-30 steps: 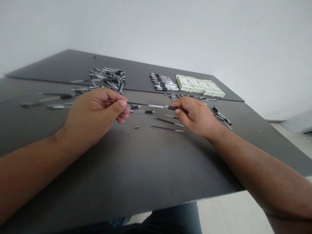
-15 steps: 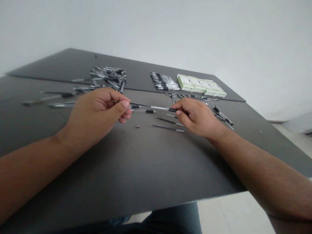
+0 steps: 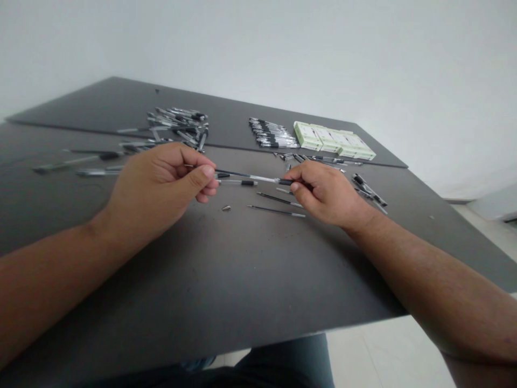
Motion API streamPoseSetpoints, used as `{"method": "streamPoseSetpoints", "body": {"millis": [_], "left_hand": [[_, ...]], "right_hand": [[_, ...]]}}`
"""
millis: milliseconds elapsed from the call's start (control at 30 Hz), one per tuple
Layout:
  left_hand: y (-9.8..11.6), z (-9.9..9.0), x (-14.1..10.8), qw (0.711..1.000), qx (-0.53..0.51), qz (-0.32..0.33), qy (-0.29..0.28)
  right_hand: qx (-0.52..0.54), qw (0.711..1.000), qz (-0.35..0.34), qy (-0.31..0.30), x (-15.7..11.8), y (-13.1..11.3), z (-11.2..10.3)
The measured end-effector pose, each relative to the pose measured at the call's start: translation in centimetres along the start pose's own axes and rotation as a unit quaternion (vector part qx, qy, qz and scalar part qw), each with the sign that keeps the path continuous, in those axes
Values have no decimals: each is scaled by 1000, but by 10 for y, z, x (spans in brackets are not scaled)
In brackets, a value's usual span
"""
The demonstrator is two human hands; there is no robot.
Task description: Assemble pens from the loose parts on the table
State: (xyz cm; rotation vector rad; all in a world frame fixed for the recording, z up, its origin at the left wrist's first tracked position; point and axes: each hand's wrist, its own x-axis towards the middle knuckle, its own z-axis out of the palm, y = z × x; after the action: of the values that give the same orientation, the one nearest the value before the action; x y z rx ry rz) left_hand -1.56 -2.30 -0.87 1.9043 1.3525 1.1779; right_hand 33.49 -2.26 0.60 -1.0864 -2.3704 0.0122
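My left hand (image 3: 161, 180) pinches the dark end of a pen refill (image 3: 238, 173) between thumb and forefinger. The refill's clear end meets the open end of a pen barrel (image 3: 286, 181), which my right hand (image 3: 323, 191) grips by its black part. Both are held roughly level above the table; most of the barrel is hidden in my right hand. Beneath them lie loose refills (image 3: 277, 210) and a small metal pen tip (image 3: 226, 208). Just behind the fingers of my left hand lies a pen barrel with a black grip (image 3: 236, 183).
A jumbled pile of pens (image 3: 177, 121) lies at the back left, and a neater row of pens (image 3: 270, 133) at back centre. Beside it stand several light-green boxes (image 3: 333, 141). More pen parts (image 3: 369, 191) lie to the right on the dark table (image 3: 226, 280).
Both hands keep nearly the same pose, with the refill still at the mouth of the barrel. The view has shifted very slightly; nothing was taken up or let go.
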Motion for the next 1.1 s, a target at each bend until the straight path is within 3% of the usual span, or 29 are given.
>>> {"method": "streamPoseSetpoints", "body": {"millis": [300,700,867,1100], "left_hand": [[10,-1,0,1000,13,-9,-8],[5,-1,-1,1000,14,1,-1],[3,-2,-2,998,62,19,-14],[6,2,-6,990,120,61,-33]], "right_hand": [[-10,1000,5,-7,1,0,-1],[-15,1000,-2,-13,1,1,0],[-8,1000,-3,-22,1,1,0],[17,999,9,-31,1,-18,2]]}}
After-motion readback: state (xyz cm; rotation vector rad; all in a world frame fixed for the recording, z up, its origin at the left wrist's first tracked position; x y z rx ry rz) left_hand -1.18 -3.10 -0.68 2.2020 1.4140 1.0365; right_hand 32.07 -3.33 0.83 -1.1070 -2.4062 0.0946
